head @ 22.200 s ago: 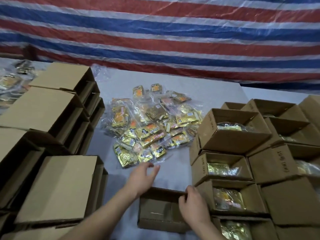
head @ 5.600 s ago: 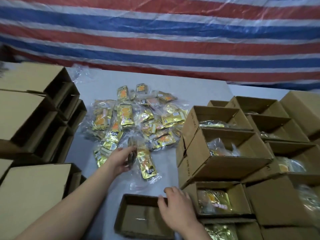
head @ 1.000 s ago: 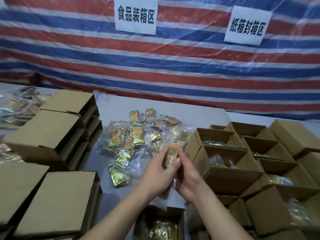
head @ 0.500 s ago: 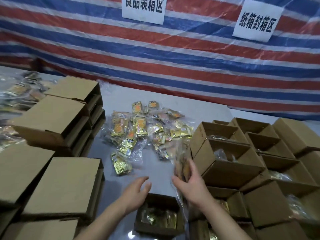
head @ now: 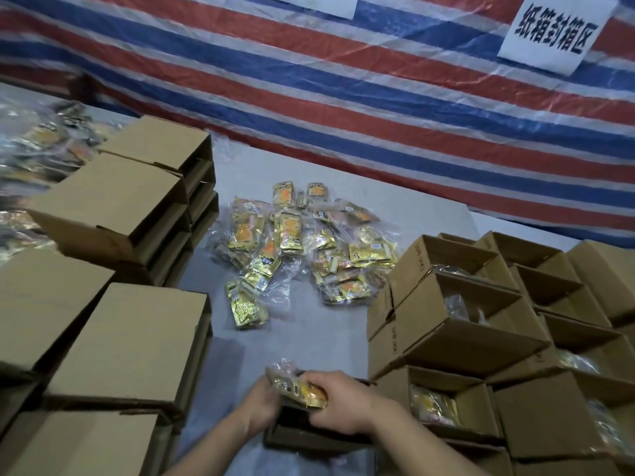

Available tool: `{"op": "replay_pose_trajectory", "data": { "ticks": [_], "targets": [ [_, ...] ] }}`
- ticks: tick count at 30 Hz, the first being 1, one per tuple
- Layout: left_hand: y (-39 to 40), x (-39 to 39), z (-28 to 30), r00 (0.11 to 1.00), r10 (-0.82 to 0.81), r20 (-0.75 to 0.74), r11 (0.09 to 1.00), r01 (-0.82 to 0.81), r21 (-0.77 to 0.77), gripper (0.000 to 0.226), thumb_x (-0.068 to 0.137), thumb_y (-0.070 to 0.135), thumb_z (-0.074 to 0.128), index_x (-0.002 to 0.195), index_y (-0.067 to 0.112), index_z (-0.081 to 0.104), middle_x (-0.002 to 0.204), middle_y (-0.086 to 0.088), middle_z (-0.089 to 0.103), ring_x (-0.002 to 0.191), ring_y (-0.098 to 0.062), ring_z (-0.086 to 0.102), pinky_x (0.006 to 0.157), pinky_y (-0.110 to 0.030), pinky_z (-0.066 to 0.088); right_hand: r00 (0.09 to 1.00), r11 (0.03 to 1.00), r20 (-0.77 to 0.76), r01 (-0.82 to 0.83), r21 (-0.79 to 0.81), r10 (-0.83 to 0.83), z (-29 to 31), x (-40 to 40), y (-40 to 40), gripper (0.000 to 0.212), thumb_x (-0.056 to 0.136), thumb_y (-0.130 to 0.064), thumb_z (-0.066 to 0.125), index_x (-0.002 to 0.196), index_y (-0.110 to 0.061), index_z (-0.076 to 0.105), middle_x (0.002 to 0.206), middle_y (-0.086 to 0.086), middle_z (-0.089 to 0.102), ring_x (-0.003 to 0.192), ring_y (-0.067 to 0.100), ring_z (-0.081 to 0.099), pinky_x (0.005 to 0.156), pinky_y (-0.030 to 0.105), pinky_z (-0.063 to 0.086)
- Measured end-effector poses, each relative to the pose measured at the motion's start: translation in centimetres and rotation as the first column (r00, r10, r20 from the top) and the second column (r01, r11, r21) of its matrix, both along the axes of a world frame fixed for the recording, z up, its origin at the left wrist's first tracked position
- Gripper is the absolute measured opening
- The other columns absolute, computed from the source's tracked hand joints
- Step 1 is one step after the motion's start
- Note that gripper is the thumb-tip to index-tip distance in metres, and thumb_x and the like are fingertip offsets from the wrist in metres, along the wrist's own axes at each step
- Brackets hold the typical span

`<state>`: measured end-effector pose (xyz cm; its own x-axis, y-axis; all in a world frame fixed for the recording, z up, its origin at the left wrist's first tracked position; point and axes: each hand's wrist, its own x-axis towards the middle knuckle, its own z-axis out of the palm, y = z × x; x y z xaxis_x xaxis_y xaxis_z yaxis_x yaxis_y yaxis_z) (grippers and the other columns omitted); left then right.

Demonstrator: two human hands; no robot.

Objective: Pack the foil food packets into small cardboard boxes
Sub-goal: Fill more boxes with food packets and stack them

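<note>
Gold foil everywhere on this one. Both hands are down at the near edge of the table [head: 309, 324], right over a small open box [head: 309, 438]. The right hand [head: 347, 403] has its fingers curled around a clear-wrapped bundle of foil packets [head: 299, 388], holding it at the box's mouth, and the left hand [head: 263, 407] is on the bundle's left side with fingers wrapped under it too, so both are gripping the same bundle. Can't really see inside the box since the hands and the bundle cover most of it. Further back in the middle of the table there's the loose pile of packets [head: 302, 249], gold and orange, mostly in clear bags, well apart from the hands. One bundle [head: 245, 305] sits off on its own at the pile's near left side. On the right there's a stack of open boxes [head: 481, 321], several with packets already showing inside. On the left, stacks of boxes lying on their sides [head: 127, 338], openings facing the middle. More packets are heaped at the far left [head: 37, 146], pretty blurry. Behind it all hangs a red, white and blue striped tarp [head: 343, 80] with a white sign [head: 556, 29] pinned on it.
</note>
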<state>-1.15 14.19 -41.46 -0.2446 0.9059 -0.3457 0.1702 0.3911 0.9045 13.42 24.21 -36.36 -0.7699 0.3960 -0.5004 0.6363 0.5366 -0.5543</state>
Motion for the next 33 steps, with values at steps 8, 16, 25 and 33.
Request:
{"op": "replay_pose_trajectory", "data": {
  "ticks": [8,16,25,33],
  "targets": [
    [-0.1,0.4,-0.3,0.990,0.109,0.089,0.994,-0.108,-0.010,0.023,0.104,0.016,0.042,0.106,0.009,0.064,0.103,0.000,0.067,0.095,-0.004,0.058,0.083,-0.006,0.041,0.998,0.999,0.046,0.049,-0.018,-0.049,-2.5,1.1,-0.1,0.040,0.083,-0.038,0.060,0.113,-0.061,0.048,0.110,-0.027,0.060,0.101,-0.004,0.054,0.090,0.017,0.040],
    [0.2,1.5,-1.4,0.975,0.171,0.141,0.985,-0.172,-0.009,0.023,0.104,0.021,0.044,0.098,0.012,0.064,0.094,-0.001,0.066,0.091,-0.011,0.059,0.081,-0.016,0.045,0.862,0.967,0.505,-0.167,0.194,0.047,-4.6,-0.1,0.2,0.050,0.089,-0.030,0.066,0.134,-0.016,0.050,0.134,0.013,0.058,0.122,0.034,0.056,0.101,0.040,0.047],
    [-0.1,1.4,-1.9,0.993,0.093,0.079,0.996,-0.093,-0.008,0.025,0.103,0.031,0.043,0.099,0.020,0.065,0.095,-0.001,0.067,0.090,-0.010,0.061,0.086,-0.027,0.048,0.924,0.987,0.355,0.157,-0.020,-0.140,-3.2,0.6,-1.0,0.050,0.074,-0.047,0.071,0.119,-0.027,0.064,0.116,-0.005,0.067,0.107,0.016,0.062,0.087,0.024,0.047],
    [0.0,1.9,-1.9,0.992,0.124,0.029,0.992,-0.125,0.018,0.027,0.103,0.025,0.044,0.093,0.010,0.063,0.097,-0.013,0.066,0.081,-0.003,0.055,0.077,-0.013,0.042,0.914,0.980,0.389,0.169,-0.105,-0.116,-3.9,-1.4,-2.6,0.040,0.099,-0.030,0.038,0.129,-0.013,0.061,0.138,0.015,0.058,0.127,0.030,0.053,0.101,0.030,0.039]
  ]
}}
